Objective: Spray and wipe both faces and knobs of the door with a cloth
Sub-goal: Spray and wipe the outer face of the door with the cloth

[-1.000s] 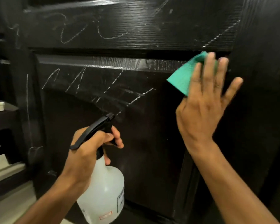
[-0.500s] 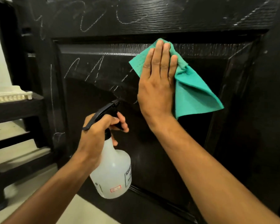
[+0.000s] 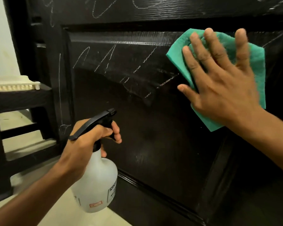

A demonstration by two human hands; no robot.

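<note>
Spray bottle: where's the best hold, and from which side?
Take the spray bottle at its narrow neck just under the black trigger head, coming from behind, opposite the nozzle. The left hand grips there now, fingers on the trigger; the wide round body below looks too broad to wrap.

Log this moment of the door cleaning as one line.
step: wiping door panel | right hand: flat on green cloth | left hand: holds spray bottle | chalk marks: remain

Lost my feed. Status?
Right hand flat, pressing cloth on door. Left hand grips spray bottle. Chalk marks remain. Nothing blocking.
</note>
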